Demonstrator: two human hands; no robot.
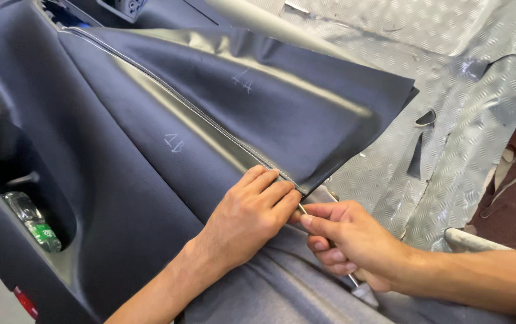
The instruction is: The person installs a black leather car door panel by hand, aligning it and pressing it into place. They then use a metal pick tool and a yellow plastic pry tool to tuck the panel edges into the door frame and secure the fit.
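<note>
On the dark car door panel, the left hand presses flat beside the stitched seam of the black leather cover; the right hand grips a thin metal tool touching it.

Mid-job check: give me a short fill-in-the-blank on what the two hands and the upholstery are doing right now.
1. The left hand presses flat on the dark ____ cover.
2. The right hand grips a thin metal ____.
3. A plastic bottle lies in the door panel's ____.
4. The floor is ribbed ____ plate.

Missing: leather; tool; pocket; metal
</note>
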